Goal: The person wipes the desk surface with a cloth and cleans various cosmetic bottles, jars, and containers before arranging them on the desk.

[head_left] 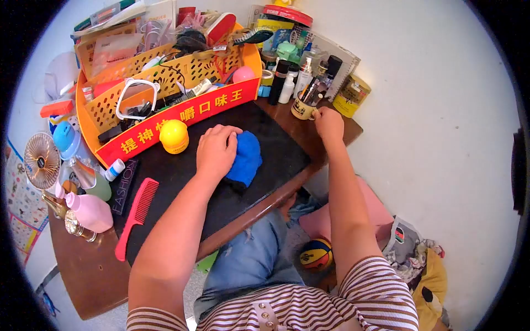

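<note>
My left hand lies on the black mat, its fingers curled over the edge of a bunched blue cloth. At the back right of the table my right hand pinches the handle of a small cream mug. Several makeup brushes stand upright in that mug. Left of my left hand sits a round yellow container with a domed lid. A pink comb lies along the mat's left side.
A yellow basket full of odds and ends spans the back. Bottles crowd behind the mug, with a yellow tin to its right. A pink pump bottle and a small fan stand left. A ball is below the table.
</note>
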A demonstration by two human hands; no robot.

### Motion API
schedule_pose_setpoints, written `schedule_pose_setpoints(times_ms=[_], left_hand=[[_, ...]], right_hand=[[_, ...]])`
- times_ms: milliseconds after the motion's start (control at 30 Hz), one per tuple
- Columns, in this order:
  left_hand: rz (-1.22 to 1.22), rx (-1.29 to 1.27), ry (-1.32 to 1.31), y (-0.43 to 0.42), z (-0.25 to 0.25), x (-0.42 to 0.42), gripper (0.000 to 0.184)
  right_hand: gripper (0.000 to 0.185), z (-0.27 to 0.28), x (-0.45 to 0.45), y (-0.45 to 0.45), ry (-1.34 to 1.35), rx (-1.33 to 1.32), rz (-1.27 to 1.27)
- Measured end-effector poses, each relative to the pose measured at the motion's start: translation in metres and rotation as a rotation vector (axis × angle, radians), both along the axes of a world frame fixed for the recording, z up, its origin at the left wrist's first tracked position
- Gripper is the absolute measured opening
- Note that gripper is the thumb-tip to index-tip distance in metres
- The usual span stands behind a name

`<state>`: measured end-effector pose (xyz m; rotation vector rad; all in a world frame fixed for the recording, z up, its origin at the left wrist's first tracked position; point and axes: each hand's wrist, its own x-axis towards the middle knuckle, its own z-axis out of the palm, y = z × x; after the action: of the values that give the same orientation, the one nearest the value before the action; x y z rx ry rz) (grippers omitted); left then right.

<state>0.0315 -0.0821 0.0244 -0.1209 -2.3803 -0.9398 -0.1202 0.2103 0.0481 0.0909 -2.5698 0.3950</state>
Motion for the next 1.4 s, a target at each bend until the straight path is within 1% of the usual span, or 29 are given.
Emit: schedule_pose_setpoints(times_ms=[100, 167, 200, 267, 300, 367, 400, 467, 567, 600, 667, 700, 767, 833, 900, 967, 1033, 1100, 1133, 1167, 1233, 1300, 1333, 1400], left_hand=[[-0.008, -0.015, -0.002, -0.001, 0.001, 0.000, 0.022], [-0.006, -0.016, 0.004, 0.000, 0.003, 0.002, 0.022], [-0.006, -0.017, 0.012, 0.000, 0.003, 0.002, 0.022], [-0.007, -0.021, 0.010, -0.001, 0.002, 0.002, 0.021], [-0.012, -0.024, 0.010, -0.001, 0.002, 0.001, 0.021], [-0.011, -0.012, 0.004, -0.001, 0.003, 0.001, 0.021], [-0.013, -0.002, -0.001, -0.001, 0.003, 0.001, 0.022], [-0.005, -0.007, 0.001, 0.000, 0.001, 0.000, 0.022], [0.006, -0.008, 0.009, 0.000, 0.000, -0.001, 0.022], [0.003, -0.007, 0.007, 0.000, 0.000, 0.000, 0.022], [0.005, -0.007, 0.005, 0.000, 0.002, 0.001, 0.022], [0.006, -0.012, 0.003, 0.000, 0.003, 0.002, 0.022], [-0.003, -0.014, 0.004, -0.001, 0.002, 0.002, 0.022], [-0.009, -0.015, 0.010, -0.001, 0.000, 0.000, 0.023], [-0.013, 0.024, 0.040, -0.002, -0.003, -0.002, 0.019], [-0.001, 0.004, 0.039, -0.003, -0.005, -0.005, 0.018], [0.028, -0.019, 0.025, -0.005, -0.010, -0.009, 0.017], [0.177, 0.175, 0.218, -0.004, -0.013, -0.013, 0.014], [0.213, 0.194, 0.233, -0.006, -0.015, -0.013, 0.016], [0.250, 0.211, 0.249, -0.009, -0.017, -0.014, 0.018], [0.265, 0.279, 0.347, -0.010, -0.017, -0.015, 0.016], [0.208, 0.286, 0.275, -0.008, -0.014, -0.013, 0.017], [0.212, 0.314, 0.235, -0.003, -0.012, -0.010, 0.015], [0.196, 0.298, 0.183, 0.000, -0.007, -0.006, 0.014]], right_hand=[[0.031, -0.005, -0.022, -0.002, 0.028, -0.025, 0.029], [0.027, -0.015, -0.042, -0.001, -0.025, -0.126, 0.063], [0.027, -0.026, -0.054, 0.002, -0.026, -0.125, 0.067], [0.026, -0.049, -0.073, 0.009, -0.013, -0.343, 0.136], [0.026, -0.052, -0.074, 0.008, -0.014, -0.342, 0.139], [0.031, -0.059, -0.074, 0.009, -0.002, -0.436, 0.042], [0.031, -0.056, -0.069, 0.007, -0.002, -0.434, 0.043], [0.037, -0.049, -0.057, 0.007, -0.026, -0.463, 0.016], [0.033, -0.021, -0.011, -0.015, 0.040, -0.410, 0.026], [0.033, -0.019, -0.004, -0.022, 0.041, -0.407, 0.031], [0.028, -0.020, 0.007, -0.034, 0.058, -0.310, 0.125], [0.028, -0.018, 0.012, -0.043, 0.058, -0.309, 0.126], [0.025, -0.010, 0.024, -0.063, -0.157, -0.345, 0.429], [0.024, -0.003, 0.033, -0.093, -0.218, -0.347, 0.612], [0.022, 0.006, 0.038, -0.125, -0.197, -0.311, 0.782], [0.025, 0.023, 0.047, -0.159, -0.224, -0.321, 0.810], [0.026, 0.023, 0.048, -0.187, -0.277, -0.345, 0.839], [0.026, 0.015, 0.056, -0.219, -0.083, -0.419, 0.857], [0.027, 0.004, 0.059, -0.229, -0.010, -0.447, 0.835], [0.028, -0.007, 0.057, -0.231, -0.002, -0.470, 0.874], [0.030, -0.003, 0.061, -0.229, -0.011, -0.459, 0.906], [0.032, -0.007, 0.061, -0.221, 0.036, -0.460, 0.887], [0.033, -0.005, 0.064, -0.216, -0.076, -0.518, 0.893], [0.033, -0.007, 0.060, -0.212, -0.113, -0.537, 0.880]])
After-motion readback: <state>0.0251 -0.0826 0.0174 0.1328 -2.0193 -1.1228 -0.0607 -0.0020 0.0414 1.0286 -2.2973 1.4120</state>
